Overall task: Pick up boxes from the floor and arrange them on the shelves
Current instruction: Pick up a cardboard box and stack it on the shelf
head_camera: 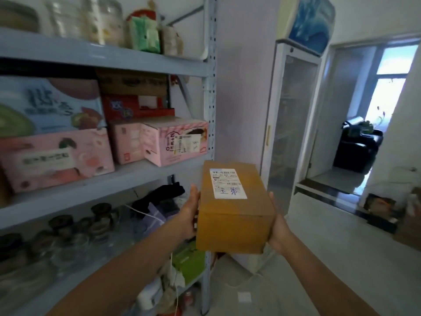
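Note:
A brown cardboard box (234,215) with a white shipping label on top is held in the air in front of me, just right of the shelf unit's corner post (210,110). My left hand (189,215) presses flat against its left side. Against its right side presses my right hand (279,226). The grey metal shelf (95,183) at middle height carries pink boxes (175,142) and a blue box (50,106), with a small bare strip in front of them.
Jars and packets fill the top shelf (102,55). Glass jars (68,226) and dark cloth sit on the lower shelf. A glass-door fridge (293,124) stands to the right, beside a doorway (369,124). Light tiled floor (319,258) lies below.

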